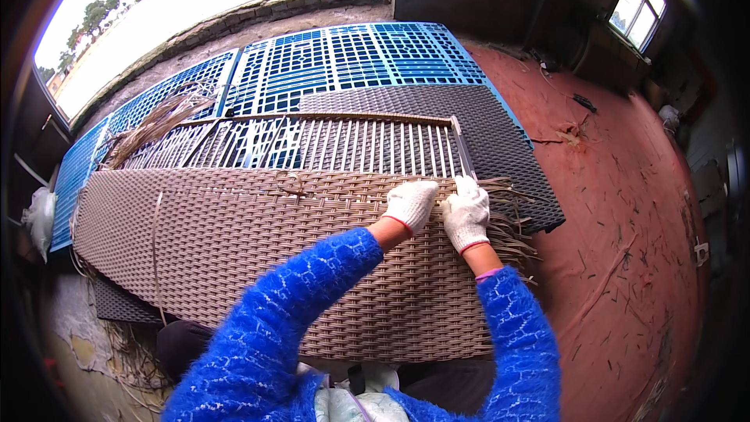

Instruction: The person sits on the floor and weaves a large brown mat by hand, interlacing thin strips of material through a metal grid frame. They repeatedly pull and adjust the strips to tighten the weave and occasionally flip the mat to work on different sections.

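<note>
A brown woven wicker panel (312,266) lies across my lap, and bare pale slats (375,148) of its frame show beyond the woven part. Both hands wear white knitted gloves with red cuffs. Close to the upper right edge of the weave, my left hand (412,205) is closed in a fist. Beside it, my right hand (467,212) is closed where the weave meets the metal side bar (462,148). Whatever the fingers hold is hidden by the gloves. Loose strip ends (512,227) fan out right of my right hand.
Under the panel are blue plastic pallets (351,55) and a dark grey woven panel (476,113). A bundle of loose brown strips (152,129) rests at the far left. Scraps litter the red floor (601,266) on the right. A white bag (39,219) stands at left.
</note>
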`<state>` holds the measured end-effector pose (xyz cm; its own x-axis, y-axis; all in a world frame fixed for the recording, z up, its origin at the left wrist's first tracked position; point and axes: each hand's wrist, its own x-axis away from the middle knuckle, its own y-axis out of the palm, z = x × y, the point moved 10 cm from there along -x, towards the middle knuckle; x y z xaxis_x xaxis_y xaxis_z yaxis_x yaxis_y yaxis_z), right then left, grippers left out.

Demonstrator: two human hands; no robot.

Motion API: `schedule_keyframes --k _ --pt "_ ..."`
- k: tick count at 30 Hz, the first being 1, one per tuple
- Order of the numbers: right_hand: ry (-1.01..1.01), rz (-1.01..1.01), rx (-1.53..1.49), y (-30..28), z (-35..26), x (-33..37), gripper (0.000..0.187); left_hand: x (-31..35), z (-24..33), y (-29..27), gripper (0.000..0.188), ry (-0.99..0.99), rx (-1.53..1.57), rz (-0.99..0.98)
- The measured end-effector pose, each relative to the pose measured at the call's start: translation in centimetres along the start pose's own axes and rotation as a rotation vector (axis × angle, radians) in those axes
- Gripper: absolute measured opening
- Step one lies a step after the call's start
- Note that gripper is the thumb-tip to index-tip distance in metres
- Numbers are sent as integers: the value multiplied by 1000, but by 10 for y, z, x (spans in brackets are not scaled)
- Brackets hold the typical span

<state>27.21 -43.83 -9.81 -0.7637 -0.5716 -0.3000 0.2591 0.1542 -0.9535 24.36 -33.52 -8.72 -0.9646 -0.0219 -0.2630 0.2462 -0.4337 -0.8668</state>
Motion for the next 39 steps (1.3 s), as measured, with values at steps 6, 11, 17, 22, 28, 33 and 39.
schedule_keyframes --k 6,11,17,22,28,33,39 --pt "128 69 -57 11 10 1 21 6 -6 11 16 -9 56 52" --pt "378 219 -407 5 40 7 10 2 14 9 13 48 65 55" --pt "343 552 -510 -78 107 6 25 -28 50 0 16 102 439 46" --pt "357 314 -659 -39 116 3 13 -34 21 10 22 -192 788 -72" --pt "99 79 8 0 69 5 25 -28 21 7 11 -91 220 34" --pt "107 59 66 11 70 4 27 -27 31 34 16 -66 101 11" --pt "301 218 -229 15 98 11 8 -27 35 34 14 -16 205 81"
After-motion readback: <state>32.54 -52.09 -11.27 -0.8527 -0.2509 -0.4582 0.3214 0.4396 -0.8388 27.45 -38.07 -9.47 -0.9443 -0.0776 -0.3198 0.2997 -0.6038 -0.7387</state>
